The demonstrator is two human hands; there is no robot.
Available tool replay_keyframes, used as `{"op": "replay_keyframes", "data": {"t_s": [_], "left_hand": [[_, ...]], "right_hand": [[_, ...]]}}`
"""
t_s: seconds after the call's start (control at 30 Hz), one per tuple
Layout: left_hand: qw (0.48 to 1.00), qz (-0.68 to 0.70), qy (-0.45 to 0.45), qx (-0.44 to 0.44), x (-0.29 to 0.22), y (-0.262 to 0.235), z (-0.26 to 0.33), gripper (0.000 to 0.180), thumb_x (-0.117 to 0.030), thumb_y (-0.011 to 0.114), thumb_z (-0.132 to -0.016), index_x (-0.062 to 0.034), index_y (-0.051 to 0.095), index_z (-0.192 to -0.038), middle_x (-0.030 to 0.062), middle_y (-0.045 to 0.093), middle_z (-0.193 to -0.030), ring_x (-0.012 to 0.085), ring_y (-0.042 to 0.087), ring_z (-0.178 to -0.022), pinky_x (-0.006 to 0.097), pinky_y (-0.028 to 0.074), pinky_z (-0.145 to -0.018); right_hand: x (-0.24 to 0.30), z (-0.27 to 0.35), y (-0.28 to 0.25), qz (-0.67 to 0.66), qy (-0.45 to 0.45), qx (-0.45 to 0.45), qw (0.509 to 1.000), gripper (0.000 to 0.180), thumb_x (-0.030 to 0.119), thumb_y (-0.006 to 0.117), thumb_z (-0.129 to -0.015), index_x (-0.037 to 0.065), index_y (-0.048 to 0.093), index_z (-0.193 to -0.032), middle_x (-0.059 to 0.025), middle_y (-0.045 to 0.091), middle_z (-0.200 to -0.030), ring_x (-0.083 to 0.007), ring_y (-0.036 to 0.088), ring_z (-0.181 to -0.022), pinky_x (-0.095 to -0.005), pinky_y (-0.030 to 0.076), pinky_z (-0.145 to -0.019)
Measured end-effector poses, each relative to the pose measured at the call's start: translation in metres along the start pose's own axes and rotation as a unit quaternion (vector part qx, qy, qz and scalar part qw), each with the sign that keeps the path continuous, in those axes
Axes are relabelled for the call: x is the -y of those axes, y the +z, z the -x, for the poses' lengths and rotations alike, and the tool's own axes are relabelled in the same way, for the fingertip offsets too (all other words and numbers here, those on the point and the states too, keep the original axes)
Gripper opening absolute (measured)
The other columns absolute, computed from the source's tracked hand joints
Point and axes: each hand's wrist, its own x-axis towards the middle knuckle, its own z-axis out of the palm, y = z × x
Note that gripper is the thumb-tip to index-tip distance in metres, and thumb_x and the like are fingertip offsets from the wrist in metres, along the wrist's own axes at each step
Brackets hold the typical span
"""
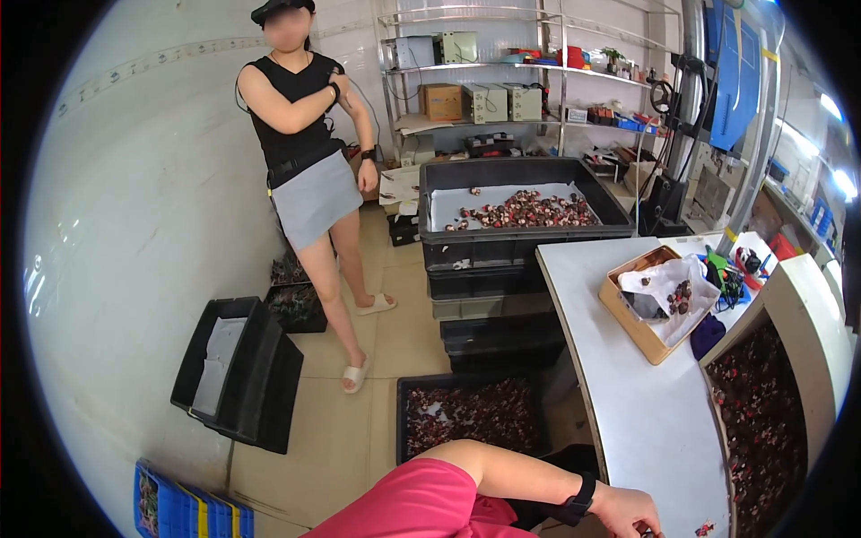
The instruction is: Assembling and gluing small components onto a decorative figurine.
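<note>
My left arm, in a pink sleeve with a black band at the wrist, reaches across to the white table (619,359). My left hand (626,509) is low over the table's near edge, its fingers curled together. A bit of something dark shows at the fingertips, too small and cut off by the frame to name. Just right of the hand, a small red and dark piece (705,529) lies on the tabletop. Beyond it, a pale-sided bin (821,314) holds a heap of small dark red and black parts (758,421). My right hand is out of view.
A lined tan box (655,345) with a few parts sits farther back on the table. Black crates stand stacked (520,238) behind; a black tray of parts (404,421) is on the floor. Left are black crates (260,386) and blue bins (166,507). A person (300,117) stands facing me.
</note>
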Motion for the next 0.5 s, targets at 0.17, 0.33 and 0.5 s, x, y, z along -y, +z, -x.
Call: {"op": "replay_keyframes", "data": {"t_s": [0.17, 0.33, 0.5], "left_hand": [[0.999, -0.032, -0.001, -0.011, -0.003, -0.002, -0.002, 0.029, -0.027, 0.069, -0.078, -0.0101, 0.070, -0.101, 0.0105, 0.070, -0.087, 0.0224, 0.066, -0.077, 0.034, 0.050, -0.070], [1.000, -0.012, 0.007, -0.018, -0.006, -0.003, -0.003, 0.029, -0.028, 0.070, -0.077, -0.0096, 0.070, -0.100, 0.0107, 0.070, -0.086, 0.0232, 0.066, -0.077, 0.034, 0.050, -0.069], [1.000, -0.021, 0.005, -0.013, -0.008, -0.005, -0.001, 0.030, -0.027, 0.070, -0.076, -0.0092, 0.070, -0.101, 0.0117, 0.070, -0.085, 0.0241, 0.066, -0.075, 0.035, 0.049, -0.068]], "right_hand": [[0.003, -0.002, 0.000, 0.020, 0.001, -0.012, 1.000, 0.028, 0.003, 0.062, -0.090, -0.007, 0.049, -0.113, -0.0207, 0.063, -0.108, -0.0238, 0.062, -0.096, -0.0285, 0.049, -0.078], [-0.003, -0.001, -0.003, 0.040, 0.019, -0.023, 0.999, 0.030, 0.003, 0.063, -0.089, -0.007, 0.050, -0.115, -0.0185, 0.063, -0.106, -0.0223, 0.061, -0.094, -0.0285, 0.049, -0.077], [-0.004, 0.000, 0.000, 0.014, 0.015, -0.031, 0.999, 0.031, 0.003, 0.064, -0.088, -0.006, 0.051, -0.115, -0.0178, 0.063, -0.105, -0.0217, 0.061, -0.093, -0.0285, 0.049, -0.076]]}}
